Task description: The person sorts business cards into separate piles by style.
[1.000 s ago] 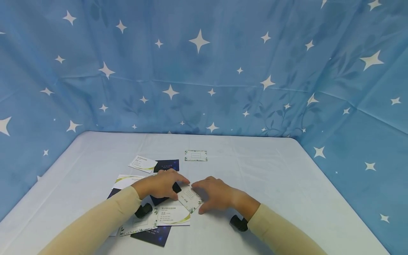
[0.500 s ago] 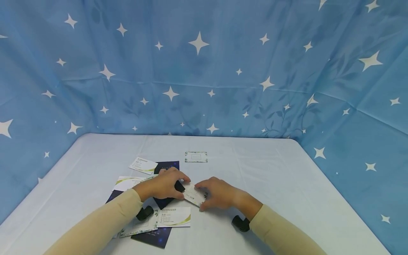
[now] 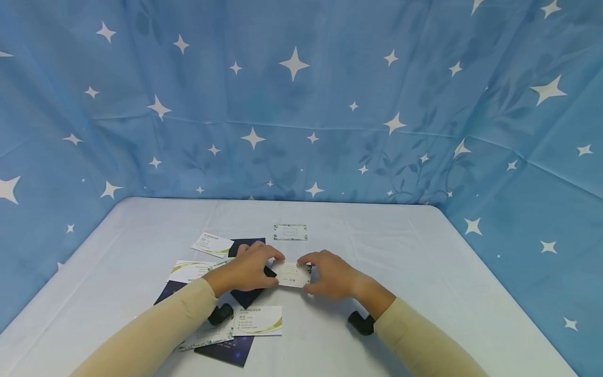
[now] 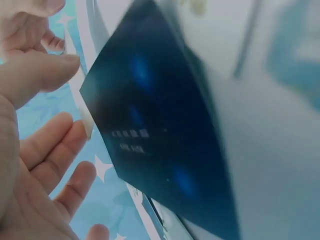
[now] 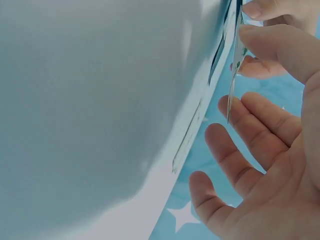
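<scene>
Between my two hands is a white business card with a leafy border, lifted off the table and nearly level in the head view. My left hand pinches its left end with thumb and fingers. At the opposite end, my right hand pinches it the same way; the right wrist view shows the card edge-on between thumb and fingers. Beneath the left hand lies a dark blue card, large in the left wrist view. Part of the card pile is hidden by the left forearm.
A leafy-bordered card lies alone farther back. Left of the hands are spread white cards with a yellow-green curve, another such card, and dark blue cards. A starry blue curtain hangs behind the white table.
The pinched card has turned from slanted to nearly straight and moved slightly away and to the right. Both hands have moved with it, uncovering more of the dark blue card below.
</scene>
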The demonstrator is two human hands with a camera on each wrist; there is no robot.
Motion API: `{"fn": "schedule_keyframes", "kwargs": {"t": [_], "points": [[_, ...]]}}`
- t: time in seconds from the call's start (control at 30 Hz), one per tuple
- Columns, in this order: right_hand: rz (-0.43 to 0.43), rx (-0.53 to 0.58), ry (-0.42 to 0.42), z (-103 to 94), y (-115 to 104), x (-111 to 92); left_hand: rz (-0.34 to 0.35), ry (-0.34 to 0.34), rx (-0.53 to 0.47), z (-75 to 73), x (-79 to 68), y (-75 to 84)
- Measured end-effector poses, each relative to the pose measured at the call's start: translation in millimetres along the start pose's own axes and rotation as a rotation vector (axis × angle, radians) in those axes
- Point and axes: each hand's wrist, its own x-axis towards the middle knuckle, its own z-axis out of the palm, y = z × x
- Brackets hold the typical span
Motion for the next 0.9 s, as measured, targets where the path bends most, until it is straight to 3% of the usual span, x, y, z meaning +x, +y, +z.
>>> {"fn": "schedule_keyframes", "kwargs": {"t": [0.23,0.4,0.77,0.9], "points": [[0.021,0.077,0.031,-7.9,9.7,5.1,-0.029,0.040,0.007,-1.2,9.1,2.4],[0.058,0.071,0.074,-12.3,18.6,11.6,-0.050,0.071,-0.023,-2.6,18.9,1.8],[0.150,0.084,0.155,-14.5,36.0,38.6,-0.134,0.116,0.006,-12.3,44.9,-12.2],[0.186,0.082,0.149,-16.0,42.0,50.2,-0.170,0.110,0.010,-15.1,58.2,-16.3]]}}
